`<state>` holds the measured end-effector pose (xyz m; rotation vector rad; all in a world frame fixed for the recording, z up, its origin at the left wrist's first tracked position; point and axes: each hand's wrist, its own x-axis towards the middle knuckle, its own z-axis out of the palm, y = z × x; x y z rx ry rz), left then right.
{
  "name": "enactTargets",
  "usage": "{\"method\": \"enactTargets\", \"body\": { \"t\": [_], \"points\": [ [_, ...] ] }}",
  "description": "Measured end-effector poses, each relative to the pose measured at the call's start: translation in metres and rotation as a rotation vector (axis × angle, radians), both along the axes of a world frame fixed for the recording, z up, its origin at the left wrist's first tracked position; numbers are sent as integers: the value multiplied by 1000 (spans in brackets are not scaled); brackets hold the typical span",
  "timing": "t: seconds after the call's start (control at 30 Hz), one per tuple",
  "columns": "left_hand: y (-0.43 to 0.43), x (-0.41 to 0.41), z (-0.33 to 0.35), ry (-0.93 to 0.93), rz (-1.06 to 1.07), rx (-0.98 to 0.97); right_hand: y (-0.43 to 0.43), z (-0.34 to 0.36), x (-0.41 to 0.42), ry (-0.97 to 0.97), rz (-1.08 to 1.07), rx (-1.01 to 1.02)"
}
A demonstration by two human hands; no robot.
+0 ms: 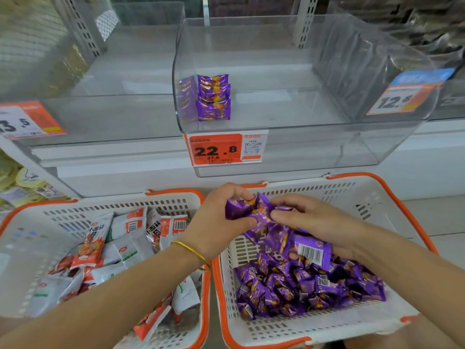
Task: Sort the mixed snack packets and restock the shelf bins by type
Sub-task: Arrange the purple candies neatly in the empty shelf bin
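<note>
Two white baskets with orange rims stand below the shelf. The right basket (377, 195) holds a heap of purple snack packets (302, 288). Above it, my left hand (219, 220) and my right hand (317, 220) together grip a bunch of purple packets (254, 210); more hang below my right hand. The left basket (75, 210) holds white and red packets (120, 245). In the clear middle bin (276, 137), a short row of purple packets (214, 96) stands at the left wall.
The middle bin carries an orange 22.8 price tag (216, 149). The clear bin on the left (75, 117) has a tag reading 3.5, and the one on the right (402, 99) a 12.8 tag. Dark packets fill the far right shelf (432, 31).
</note>
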<state>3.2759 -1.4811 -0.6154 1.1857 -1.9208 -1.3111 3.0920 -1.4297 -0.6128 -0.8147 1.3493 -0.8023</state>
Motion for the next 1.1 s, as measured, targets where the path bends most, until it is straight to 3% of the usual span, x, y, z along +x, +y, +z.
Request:
{"method": "enactTargets", "body": {
  "t": [0.23, 0.47, 0.7, 0.93, 1.1],
  "points": [
    [9, -3, 2, 224, 38, 286, 7, 2, 11, -248, -221, 112],
    [5, -4, 8, 485, 128, 555, 8, 11, 13, -219, -208, 70],
    [2, 2, 8, 398, 144, 548, 9, 15, -2, -226, -117, 110],
    [0, 4, 9, 185, 51, 277, 12, 16, 5, -150, -6, 66],
    [4, -3, 21, 366, -62, 530, 10, 10, 8, -171, 76, 205]
  ]
}}
